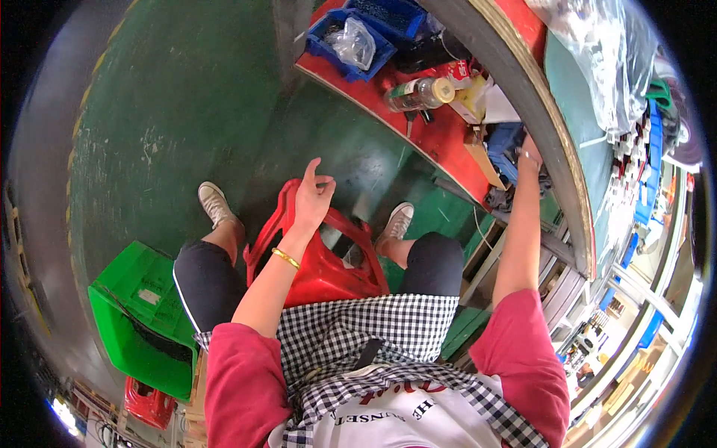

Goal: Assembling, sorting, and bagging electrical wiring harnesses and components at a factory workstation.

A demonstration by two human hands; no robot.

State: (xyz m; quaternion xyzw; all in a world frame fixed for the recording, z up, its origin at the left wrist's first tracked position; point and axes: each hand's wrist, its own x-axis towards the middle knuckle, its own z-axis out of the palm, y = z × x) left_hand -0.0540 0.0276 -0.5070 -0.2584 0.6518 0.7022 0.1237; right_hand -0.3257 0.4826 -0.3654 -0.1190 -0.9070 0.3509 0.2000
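My left hand point(314, 196) is held over the front of a red plastic stool point(328, 272), with one finger stretched out and the others partly bent. Nothing shows in it. A gold bangle point(285, 258) circles that wrist. My right hand point(529, 153) reaches under the edge of the workbench point(564, 142), beside a blue bin point(504, 142) on the red lower shelf point(448, 142). Its fingers are hidden by the bin and the bench edge, so what they touch cannot be seen. A brown cardboard piece point(484, 160) stands against that bin.
On the shelf are a bottle with a yellowish cap point(422, 94) and a blue bin holding clear plastic bags point(351, 45). Clear plastic sheeting point(590, 52) lies on the bench top. A large green crate point(146, 313) stands on the floor at my left, near a red basket point(147, 403).
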